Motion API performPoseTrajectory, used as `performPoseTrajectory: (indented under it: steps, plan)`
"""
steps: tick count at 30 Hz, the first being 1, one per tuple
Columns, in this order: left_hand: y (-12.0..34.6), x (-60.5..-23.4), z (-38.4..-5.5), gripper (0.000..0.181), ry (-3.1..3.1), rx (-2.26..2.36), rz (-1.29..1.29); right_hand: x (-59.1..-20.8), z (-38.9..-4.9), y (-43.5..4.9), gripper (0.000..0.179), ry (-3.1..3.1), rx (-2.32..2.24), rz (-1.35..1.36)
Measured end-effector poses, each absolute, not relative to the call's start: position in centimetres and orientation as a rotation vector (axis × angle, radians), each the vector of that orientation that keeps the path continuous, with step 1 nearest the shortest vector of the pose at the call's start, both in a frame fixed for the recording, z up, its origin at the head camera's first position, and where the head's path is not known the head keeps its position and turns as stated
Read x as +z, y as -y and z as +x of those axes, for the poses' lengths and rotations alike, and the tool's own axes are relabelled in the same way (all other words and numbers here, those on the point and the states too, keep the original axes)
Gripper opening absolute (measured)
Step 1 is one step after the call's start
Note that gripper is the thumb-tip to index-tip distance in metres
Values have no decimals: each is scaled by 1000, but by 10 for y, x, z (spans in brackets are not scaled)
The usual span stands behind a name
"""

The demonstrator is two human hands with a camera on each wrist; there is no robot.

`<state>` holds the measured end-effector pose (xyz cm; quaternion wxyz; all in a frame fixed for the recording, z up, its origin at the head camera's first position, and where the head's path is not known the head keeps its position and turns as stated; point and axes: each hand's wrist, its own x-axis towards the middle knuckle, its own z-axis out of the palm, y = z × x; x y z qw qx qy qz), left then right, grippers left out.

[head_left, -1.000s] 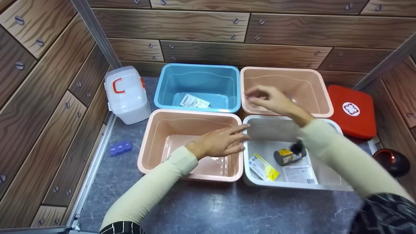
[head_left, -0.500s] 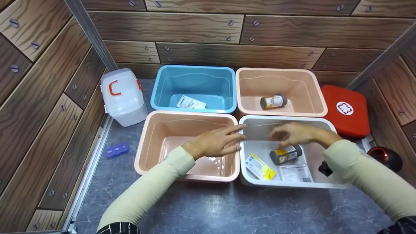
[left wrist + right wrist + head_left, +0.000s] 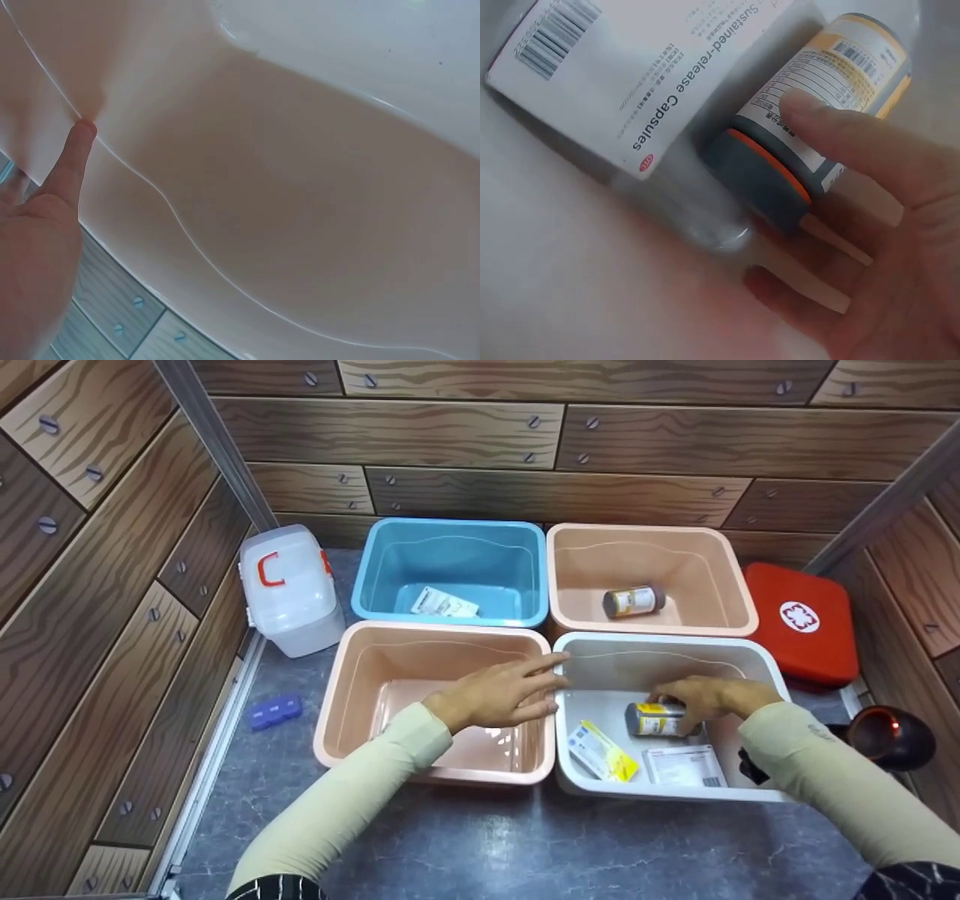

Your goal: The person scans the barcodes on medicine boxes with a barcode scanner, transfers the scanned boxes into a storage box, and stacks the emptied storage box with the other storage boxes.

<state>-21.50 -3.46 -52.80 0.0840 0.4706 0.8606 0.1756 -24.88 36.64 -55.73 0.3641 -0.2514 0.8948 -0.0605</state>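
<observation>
Right hand [image 3: 701,701]: inside the white bin [image 3: 600,697], curled about a bottle [image 3: 652,718], thumb laid on its label, fingers on the far side.

Bottle: grey, label yellow and white, orange band by the cap; lies on its side in the white bin, toward the middle.

Yellow box [image 3: 602,751]: white and yellow; same bin, left front corner, set aslant.

White box [image 3: 684,766]: same bin, just in front of the bottle; barcode, print reading "Sustained-release Capsules".

Left hand [image 3: 506,690]: wide, fingers spread and holding nothing; over the right side of the front bin [image 3: 375,660], pink, fingertips at the rim beside the white bin. Whether they press on it cannot be told.

Blue bin [image 3: 450,559]: back left; contains one carton [image 3: 445,602], white, printed.

Back bin [image 3: 637,562]: peach, back right; contains a second bottle [image 3: 634,601], on its side.

Red case [image 3: 802,622]: right of the back bin; white round emblem.

Clear box [image 3: 289,585]: left of the blue bin; red handle.

Pill case [image 3: 275,711]: purple, on the floor [image 3: 487,847], left of the front bin.
</observation>
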Motion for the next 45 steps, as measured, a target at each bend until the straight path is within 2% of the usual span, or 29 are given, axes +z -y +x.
performPoseTrajectory:
  steps: [8,18,28,35,41,45]
  plan:
    - [35,-529,-215,50,-2568,534,1406,-544,-244,-365,58,-2336,-376,-727]
    - [35,-530,-217,50,-2574,543,1422,-488,-230,-359,44,-2472,-917,-816]
    - [34,-530,-216,50,-2573,554,1418,-462,-213,-352,63,-2472,-1375,-565]
    - [34,-528,-216,50,-2583,520,1410,-459,-211,-346,45,-2443,-1701,-450]
    - [34,-529,-216,50,-2578,535,1400,-461,-207,-351,54,-2638,-1609,-419]
    - [34,-528,-216,50,-2573,545,1400,-464,-206,-358,46,-2655,-1643,-352]
